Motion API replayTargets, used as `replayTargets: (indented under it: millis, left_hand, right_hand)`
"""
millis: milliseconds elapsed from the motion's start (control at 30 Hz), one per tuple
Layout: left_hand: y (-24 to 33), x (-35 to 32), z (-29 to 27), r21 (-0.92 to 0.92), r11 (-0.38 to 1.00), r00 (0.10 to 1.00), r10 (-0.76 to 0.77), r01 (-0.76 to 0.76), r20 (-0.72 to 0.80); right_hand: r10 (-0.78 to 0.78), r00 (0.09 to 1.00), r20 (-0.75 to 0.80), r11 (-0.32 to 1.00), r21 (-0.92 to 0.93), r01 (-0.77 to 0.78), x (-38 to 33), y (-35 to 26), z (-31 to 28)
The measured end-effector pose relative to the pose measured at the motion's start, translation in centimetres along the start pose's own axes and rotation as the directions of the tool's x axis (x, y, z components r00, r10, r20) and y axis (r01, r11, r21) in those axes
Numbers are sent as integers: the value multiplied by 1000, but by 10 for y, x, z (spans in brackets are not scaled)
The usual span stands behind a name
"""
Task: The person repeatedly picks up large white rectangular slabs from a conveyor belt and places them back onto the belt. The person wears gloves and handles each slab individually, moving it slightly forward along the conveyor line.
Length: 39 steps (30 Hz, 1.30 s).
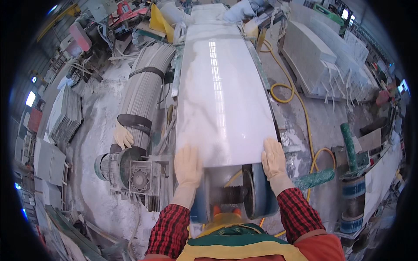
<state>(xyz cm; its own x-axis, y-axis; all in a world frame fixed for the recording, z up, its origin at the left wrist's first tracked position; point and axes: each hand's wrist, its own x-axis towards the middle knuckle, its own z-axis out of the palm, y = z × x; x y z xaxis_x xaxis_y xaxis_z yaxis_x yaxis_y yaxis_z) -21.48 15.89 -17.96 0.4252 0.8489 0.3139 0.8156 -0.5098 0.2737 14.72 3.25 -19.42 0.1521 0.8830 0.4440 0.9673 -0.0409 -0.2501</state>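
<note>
A long polished white stone slab (222,91) lies lengthwise in front of me, running away from my body. My left hand (188,165), in a pale glove, rests flat on its near left corner. My right hand (273,157), also gloved, presses on the near right corner at the slab's edge. Just below the slab's near end sits a machine roller with a dark disc and blue wheel (254,191). My sleeves are red and black plaid.
A grey motor and gearbox (130,172) stands at left with a spare glove (123,136) above it. Bundled grey rods (146,93) lie left of the slab. A yellow hose (300,104) snakes at right. Stacked stone slabs (322,54) stand at far right.
</note>
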Motion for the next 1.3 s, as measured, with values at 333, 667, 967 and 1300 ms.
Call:
replayTargets:
  millis: [333,667,967,1300]
  left_hand:
    - [4,-5,-3,16,999,995,52,-50,-87]
    - [-15,-21,22,61,997,994,51,-45,-94]
    - [-13,-20,16,155,986,999,54,-55,11]
    - [-11,-25,19,188,980,997,74,-68,-28]
  right_hand:
    - [66,997,-39,998,2,-66,-11,-11,1]
    - [67,981,-182,992,115,-46,12,-23,-20]
    - [43,960,-277,997,78,-23,8,-25,-10]
    - [22,951,-307,997,73,0,4,-24,-16]
